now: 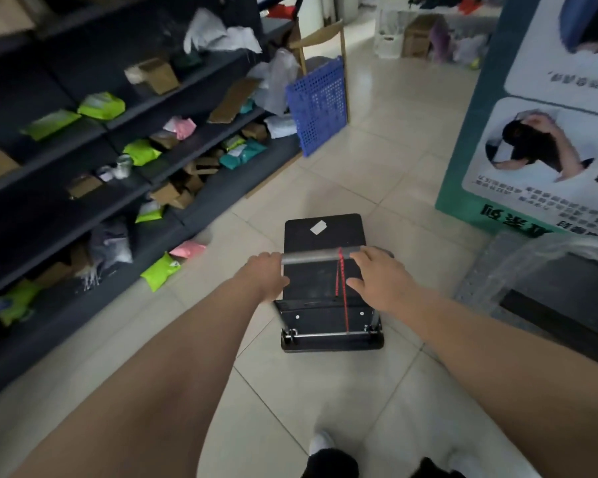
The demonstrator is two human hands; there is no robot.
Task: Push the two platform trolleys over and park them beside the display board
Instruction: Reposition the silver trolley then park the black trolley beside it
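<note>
While most of the dark shelving (83, 160) on the left is dim and cut off by the edge, its parcels (101, 105), green, pink and brown, are too blurred for any label to be read. A blue perforated panel (320, 105) leans at the far end of the shelving. On the tiled floor (377, 160) in the middle stands the black platform trolley (323, 232), with a small white label (318, 227) on its deck; I cannot read it. A red cord (342, 288) hangs from the grey handle bar (311, 256). The left hand (268, 276) is closed around the left end of the bar, arm stretched straight forward. The right hand (380, 277) lies on the right end with fingers bent over it; the thumb stays loose below, so I cannot tell how firm this grip is. Just to the right and ahead is the display board (532, 132), partly cut off; its printed writing appears mirrored and is not readable. Only one trolley is visible.
</note>
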